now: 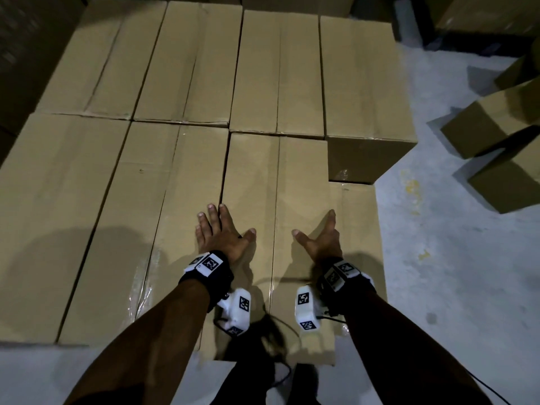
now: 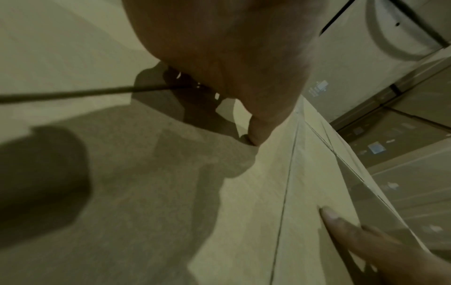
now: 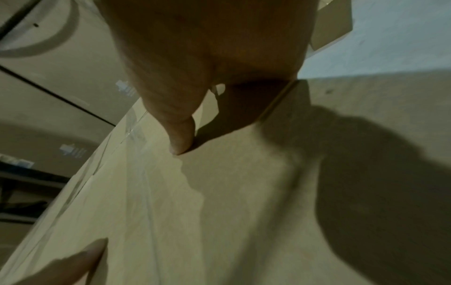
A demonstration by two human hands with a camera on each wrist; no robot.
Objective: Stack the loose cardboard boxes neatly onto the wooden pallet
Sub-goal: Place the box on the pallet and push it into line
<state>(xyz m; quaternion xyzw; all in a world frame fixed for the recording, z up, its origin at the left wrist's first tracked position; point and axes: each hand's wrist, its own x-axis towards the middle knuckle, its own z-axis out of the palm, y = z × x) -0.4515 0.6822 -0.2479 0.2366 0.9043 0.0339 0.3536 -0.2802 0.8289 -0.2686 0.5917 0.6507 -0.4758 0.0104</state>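
Note:
A long cardboard box (image 1: 274,176) lies in the near row of a flat layer of boxes; the pallet beneath is hidden. My left hand (image 1: 222,229) lies flat on its top near the left edge, fingers straight and thumb spread. My right hand (image 1: 320,238) rests on the same top (image 3: 219,212) near the right edge, fingers straight and pointing forward. In the left wrist view my left thumb (image 2: 256,133) touches the cardboard (image 2: 305,183), and my right hand's fingers (image 2: 361,235) show at the lower right. A lower box (image 1: 359,229) shows to the right of the box under my hands.
A back row of several long boxes (image 1: 277,71) sits behind the near row. Two loose boxes (image 1: 502,159) lie on the grey concrete floor (image 1: 455,273) at the right. Stacked cartons with printed labels (image 2: 380,150) stand beyond.

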